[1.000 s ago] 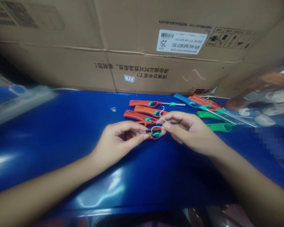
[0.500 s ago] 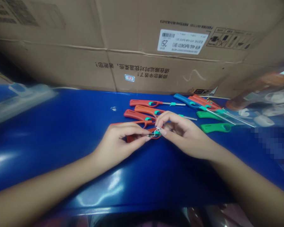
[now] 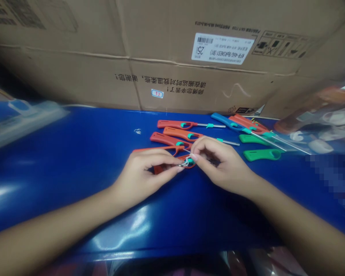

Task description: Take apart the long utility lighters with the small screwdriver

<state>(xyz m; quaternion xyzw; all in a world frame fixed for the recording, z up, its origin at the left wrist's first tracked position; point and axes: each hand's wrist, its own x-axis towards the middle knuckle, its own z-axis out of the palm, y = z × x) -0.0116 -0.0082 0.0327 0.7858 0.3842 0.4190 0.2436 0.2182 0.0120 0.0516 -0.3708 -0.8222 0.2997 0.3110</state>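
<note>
The readable text stands on the cardboard box [image 3: 166,34] at the far side, all upside down. Its white label [image 3: 222,48], right of centre, carries the model line "KFR-46G/BpR3AES1 (B1)", a large "25" and a barcode [image 3: 205,39]; the finer lines are too small to read. Left of and below that label, the black Chinese print [image 3: 161,83] says "师傅您辛苦了! 请在搬运时对我温柔些,谢谢您!" The small blue-edged sticker [image 3: 157,93] beside it shows red digits, too blurred to be sure of. A row of black handling pictograms [image 3: 279,45] is printed right of the white label. The black print [image 3: 23,15] at far left is illegible.
</note>
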